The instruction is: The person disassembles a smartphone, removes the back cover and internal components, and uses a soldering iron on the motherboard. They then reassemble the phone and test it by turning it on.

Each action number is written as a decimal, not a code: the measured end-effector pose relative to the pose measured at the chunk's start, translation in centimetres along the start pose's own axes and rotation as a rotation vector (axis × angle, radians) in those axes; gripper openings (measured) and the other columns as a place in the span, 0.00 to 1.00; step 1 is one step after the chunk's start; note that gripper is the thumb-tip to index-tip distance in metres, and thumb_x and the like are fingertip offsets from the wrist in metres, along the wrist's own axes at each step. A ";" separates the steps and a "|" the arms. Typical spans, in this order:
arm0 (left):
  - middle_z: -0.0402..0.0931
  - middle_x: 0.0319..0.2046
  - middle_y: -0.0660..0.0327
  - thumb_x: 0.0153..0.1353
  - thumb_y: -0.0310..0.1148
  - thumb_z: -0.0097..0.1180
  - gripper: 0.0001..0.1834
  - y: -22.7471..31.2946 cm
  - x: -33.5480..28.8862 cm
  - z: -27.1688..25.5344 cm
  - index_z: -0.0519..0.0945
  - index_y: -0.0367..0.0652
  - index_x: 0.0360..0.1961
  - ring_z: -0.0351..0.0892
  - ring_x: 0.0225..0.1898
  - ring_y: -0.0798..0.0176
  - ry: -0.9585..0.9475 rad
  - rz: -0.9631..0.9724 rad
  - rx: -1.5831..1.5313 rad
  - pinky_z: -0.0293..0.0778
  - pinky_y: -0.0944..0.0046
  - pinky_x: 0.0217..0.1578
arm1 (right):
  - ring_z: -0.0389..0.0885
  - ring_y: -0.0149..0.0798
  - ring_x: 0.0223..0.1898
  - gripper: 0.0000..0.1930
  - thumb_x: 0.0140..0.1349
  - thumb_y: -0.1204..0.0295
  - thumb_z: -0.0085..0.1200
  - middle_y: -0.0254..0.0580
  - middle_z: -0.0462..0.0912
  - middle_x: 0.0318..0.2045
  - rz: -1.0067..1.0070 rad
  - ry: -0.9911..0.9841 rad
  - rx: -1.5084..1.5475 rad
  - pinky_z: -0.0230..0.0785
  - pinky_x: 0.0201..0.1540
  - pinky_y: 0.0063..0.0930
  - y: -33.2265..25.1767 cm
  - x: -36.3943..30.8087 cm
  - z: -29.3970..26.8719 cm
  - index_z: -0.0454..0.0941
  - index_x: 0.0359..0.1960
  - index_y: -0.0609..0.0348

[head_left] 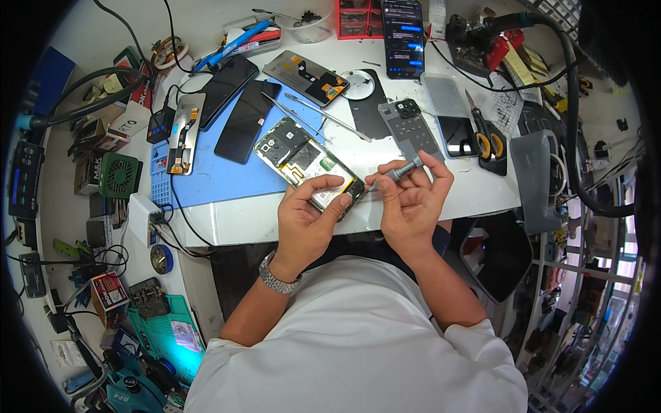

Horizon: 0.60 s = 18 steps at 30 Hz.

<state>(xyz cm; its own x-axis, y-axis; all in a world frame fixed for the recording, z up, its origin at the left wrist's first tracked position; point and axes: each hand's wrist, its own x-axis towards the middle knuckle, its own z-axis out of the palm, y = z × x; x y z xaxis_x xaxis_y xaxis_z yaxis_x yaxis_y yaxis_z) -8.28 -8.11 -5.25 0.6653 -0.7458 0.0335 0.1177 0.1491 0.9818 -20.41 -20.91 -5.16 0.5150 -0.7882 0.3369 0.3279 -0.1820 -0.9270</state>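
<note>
My left hand [311, 210] grips the lower end of an opened smartphone [301, 155], its thumb and fingers closed round the edges. The phone's back is off, baring a dark upper frame, a yellow flex cable and a pale battery. In my right hand [415, 199] is a grey screwdriver [398, 172], pinched by thumb and fingers with its tip pointing left at the phone's lower right end. Whether the tip touches a screw is too small to tell. A grey phone back cover [412, 131] lies just beyond my right hand. Tweezers [329, 117] rest beyond the phone.
A blue mat [200, 189] bears dark phone screens [241, 131] at the left. Black-and-yellow scissors [490, 141] and a small phone [457, 135] lie at the right. At the back stand a lit phone [403, 41] and a red drawer box [352, 20]. A thick black cable [573, 117] hangs at the right.
</note>
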 end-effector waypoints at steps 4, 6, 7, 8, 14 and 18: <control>0.72 0.54 0.59 0.68 0.22 0.72 0.16 0.0 0.0 0.0 0.86 0.32 0.55 0.83 0.52 0.68 -0.002 -0.006 0.015 0.82 0.73 0.47 | 0.90 0.44 0.49 0.35 0.73 0.89 0.55 0.58 0.80 0.52 -0.134 -0.063 -0.072 0.85 0.55 0.34 0.3 -0.3 -0.2 0.48 0.73 0.55; 0.72 0.54 0.59 0.68 0.22 0.73 0.16 -0.1 0.0 -0.1 0.86 0.32 0.55 0.83 0.52 0.68 0.000 -0.004 0.009 0.82 0.72 0.48 | 0.90 0.44 0.49 0.36 0.72 0.91 0.55 0.59 0.80 0.53 -0.206 -0.103 -0.103 0.84 0.55 0.33 0.3 -0.3 -0.2 0.49 0.72 0.54; 0.72 0.54 0.59 0.68 0.22 0.73 0.16 -0.2 0.0 -0.1 0.86 0.32 0.55 0.83 0.52 0.68 0.001 -0.002 0.006 0.82 0.71 0.49 | 0.89 0.44 0.50 0.35 0.71 0.92 0.55 0.60 0.80 0.53 -0.230 -0.110 -0.101 0.84 0.55 0.33 0.3 -0.3 -0.2 0.50 0.71 0.55; 0.72 0.54 0.59 0.68 0.22 0.73 0.16 -0.2 0.0 -0.1 0.86 0.32 0.55 0.83 0.52 0.68 0.001 -0.008 0.007 0.82 0.71 0.49 | 0.89 0.44 0.50 0.35 0.70 0.93 0.55 0.61 0.80 0.53 -0.254 -0.117 -0.099 0.83 0.55 0.32 0.3 -0.4 -0.2 0.51 0.70 0.56; 0.76 0.53 0.59 0.68 0.22 0.73 0.16 -0.1 -0.1 -0.1 0.86 0.32 0.56 0.83 0.52 0.69 0.001 -0.010 0.024 0.82 0.70 0.50 | 0.89 0.45 0.51 0.35 0.69 0.95 0.55 0.63 0.79 0.54 -0.341 -0.176 -0.127 0.83 0.54 0.32 0.1 -0.3 -0.3 0.51 0.69 0.56; 0.83 0.53 0.58 0.69 0.22 0.72 0.17 -0.1 -0.1 -0.1 0.85 0.32 0.56 0.84 0.51 0.70 0.000 0.000 0.035 0.82 0.70 0.50 | 0.89 0.45 0.51 0.36 0.69 0.95 0.55 0.63 0.79 0.54 -0.331 -0.178 -0.123 0.83 0.54 0.32 0.1 -0.5 -0.3 0.51 0.70 0.56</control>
<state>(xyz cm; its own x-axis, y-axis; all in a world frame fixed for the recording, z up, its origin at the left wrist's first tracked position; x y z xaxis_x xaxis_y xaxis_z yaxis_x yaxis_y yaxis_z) -8.28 -7.98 -5.36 0.6651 -0.7460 0.0341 0.0913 0.1265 0.9877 -20.88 -20.75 -5.51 0.5304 -0.5626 0.6342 0.4075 -0.4868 -0.7727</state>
